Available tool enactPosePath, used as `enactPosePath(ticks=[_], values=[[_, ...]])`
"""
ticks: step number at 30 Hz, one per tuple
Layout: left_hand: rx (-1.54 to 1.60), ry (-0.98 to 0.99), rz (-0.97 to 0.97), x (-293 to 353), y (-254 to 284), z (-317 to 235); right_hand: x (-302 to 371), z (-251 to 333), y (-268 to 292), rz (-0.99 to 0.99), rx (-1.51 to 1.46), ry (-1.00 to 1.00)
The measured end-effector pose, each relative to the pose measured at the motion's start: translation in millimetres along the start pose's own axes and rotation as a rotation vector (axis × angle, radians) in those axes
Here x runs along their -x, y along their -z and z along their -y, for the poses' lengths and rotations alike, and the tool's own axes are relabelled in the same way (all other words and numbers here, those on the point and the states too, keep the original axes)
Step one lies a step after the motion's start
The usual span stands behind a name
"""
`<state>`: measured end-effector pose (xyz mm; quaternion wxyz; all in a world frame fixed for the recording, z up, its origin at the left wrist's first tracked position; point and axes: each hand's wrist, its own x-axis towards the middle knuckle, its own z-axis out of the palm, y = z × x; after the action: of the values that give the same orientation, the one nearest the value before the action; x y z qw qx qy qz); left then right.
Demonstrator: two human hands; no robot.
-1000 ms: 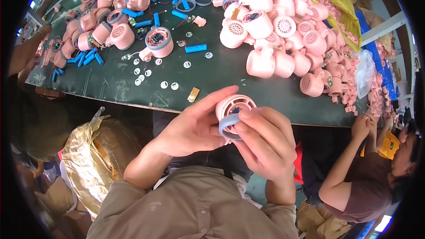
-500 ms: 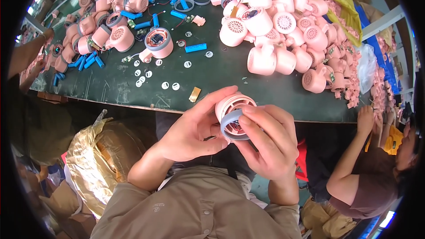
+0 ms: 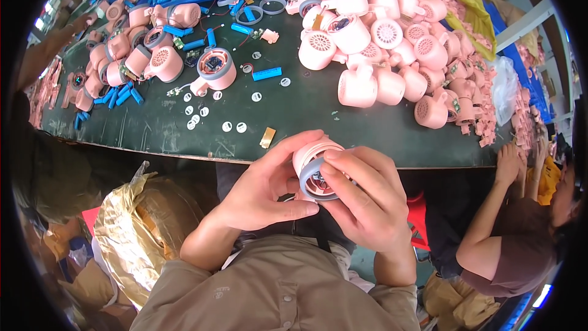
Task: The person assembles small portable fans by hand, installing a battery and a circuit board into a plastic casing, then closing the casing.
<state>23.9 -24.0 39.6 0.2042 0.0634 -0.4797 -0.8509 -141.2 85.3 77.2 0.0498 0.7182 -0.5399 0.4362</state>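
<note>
Housing (image 3: 313, 160) pink, held off counter (image 3: 343, 129) edge at 6 o'clock | left hand (image 3: 263, 190) closed around it | right hand (image 3: 367, 199) pinching grey ring (image 3: 311, 179) | ring best pressed square, evenly seated.

bare green mat (image 3: 343, 116) ahead (pink housings (image 3: 392, 55) crowd beyond)

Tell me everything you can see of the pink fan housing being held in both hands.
The pink fan housing is a round, plastic-looking shell with a grey ring around its open face, where dark and reddish inner parts show. It is held in the air just in front of the near edge of the green table, face tilted toward the camera. The left hand cups it from the left; the right hand presses on the ring.
</note>
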Motion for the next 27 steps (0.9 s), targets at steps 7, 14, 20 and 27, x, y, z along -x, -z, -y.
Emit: enactPosePath(ticks=[7, 14, 20, 27], values=[[-0.065, -0.064, 0.013, -1, 2, -2, -5, 5, 6, 0.069, 0.063, -0.019], [-0.822, -0.365, -0.112, 6, -10, 1, -2, 1, 2, -0.118, -0.62, -0.513], [-1.047, -0.667, -0.289, 5, -27, 17, -12, -20, -36, -0.154, -0.761, -0.482], [-1.088, -0.333, -0.271, 7, 44, -48, -75, -35, -68, 0.088, -0.444, -0.676]])
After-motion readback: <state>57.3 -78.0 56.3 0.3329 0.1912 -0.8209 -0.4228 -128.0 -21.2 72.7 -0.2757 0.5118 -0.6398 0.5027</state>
